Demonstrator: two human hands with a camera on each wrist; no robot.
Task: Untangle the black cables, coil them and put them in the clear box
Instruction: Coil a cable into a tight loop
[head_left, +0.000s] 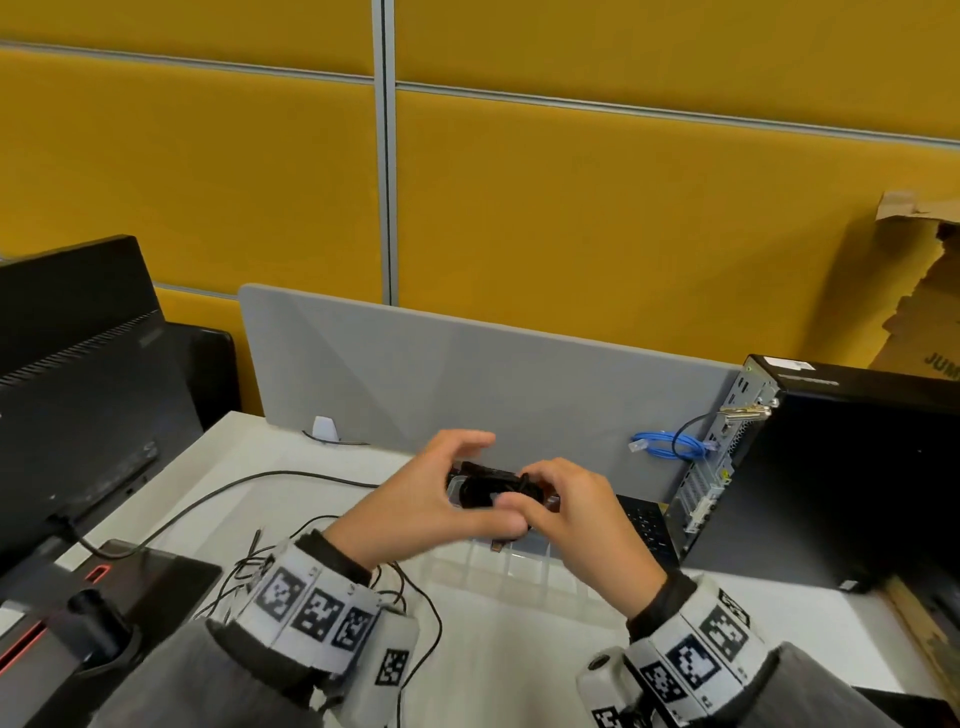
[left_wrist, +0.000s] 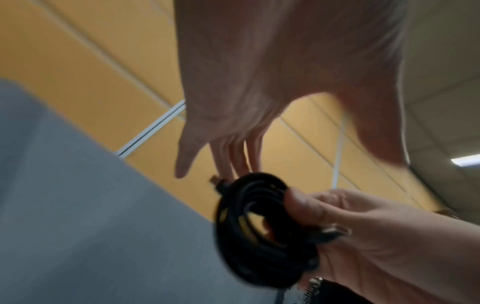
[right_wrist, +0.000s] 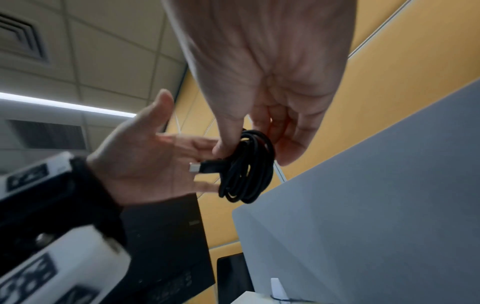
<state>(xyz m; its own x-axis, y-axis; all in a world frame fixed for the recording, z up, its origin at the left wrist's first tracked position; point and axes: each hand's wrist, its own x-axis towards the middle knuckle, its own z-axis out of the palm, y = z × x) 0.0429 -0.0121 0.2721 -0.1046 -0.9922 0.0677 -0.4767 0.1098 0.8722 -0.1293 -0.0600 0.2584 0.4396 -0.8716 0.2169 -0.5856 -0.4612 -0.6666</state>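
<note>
A black cable coil (head_left: 483, 488) hangs in the air between my two hands, just above the clear box (head_left: 524, 569) on the desk. My right hand (head_left: 524, 491) pinches the coil (right_wrist: 246, 164) between thumb and fingers; a silver USB plug (right_wrist: 197, 167) sticks out of it. My left hand (head_left: 467, 460) is spread, and its straight fingers (left_wrist: 233, 164) touch the coil's (left_wrist: 259, 226) far edge. A tangle of thin black cables (head_left: 410, 587) lies on the desk under my left wrist.
A black monitor (head_left: 78, 389) stands at the left, with a cable (head_left: 234, 493) running to it. A black computer tower (head_left: 831, 467) with a blue cable (head_left: 670, 447) stands at the right. A grey divider (head_left: 467, 374) closes the back of the white desk. A keyboard (head_left: 644, 525) lies by the tower.
</note>
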